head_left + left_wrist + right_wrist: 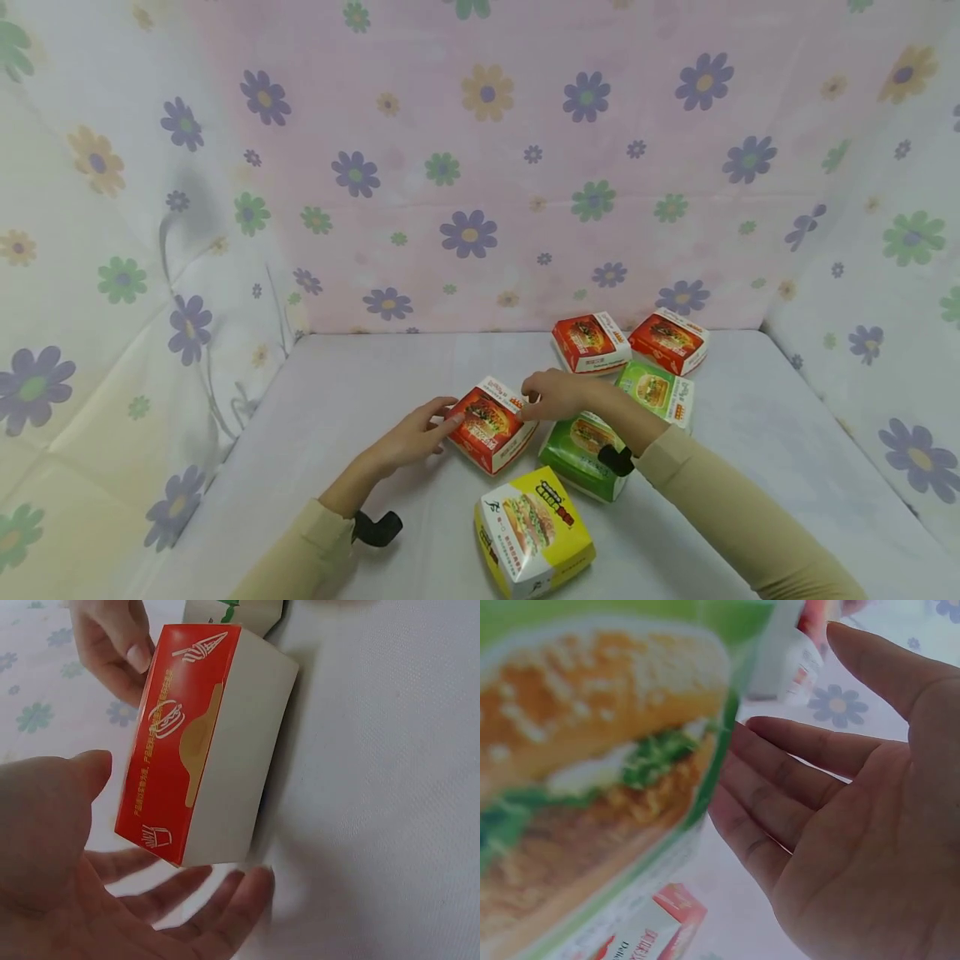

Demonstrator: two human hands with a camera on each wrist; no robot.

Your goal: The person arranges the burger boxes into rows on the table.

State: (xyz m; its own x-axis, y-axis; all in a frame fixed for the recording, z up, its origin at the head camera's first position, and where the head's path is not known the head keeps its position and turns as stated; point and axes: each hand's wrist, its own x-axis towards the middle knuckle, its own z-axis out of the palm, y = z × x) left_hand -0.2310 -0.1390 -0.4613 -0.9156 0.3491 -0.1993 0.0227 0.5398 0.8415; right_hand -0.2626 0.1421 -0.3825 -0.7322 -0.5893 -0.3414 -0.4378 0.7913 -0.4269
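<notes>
A red burger box (483, 423) with a white edge lies on the white cloth between the two hands. My left hand (411, 435) is at its left side, fingers spread and loosely bent; in the left wrist view the thumb stands apart from the box's red flap (176, 742) and the fingertips (259, 881) lie close by its near end. My right hand (558, 395) is at the box's right edge. In the right wrist view its palm (870, 825) shows, fingers loosely extended, nothing gripped. A green burger box (581, 458) lies just below the right forearm.
A yellow and white burger box (532, 533) is in front. Another green box (656, 390) sits behind the right forearm, partly covered by it. Two more red boxes (588, 340) (669, 340) stand at the back right. Flowered cloth walls (465, 167) surround the table.
</notes>
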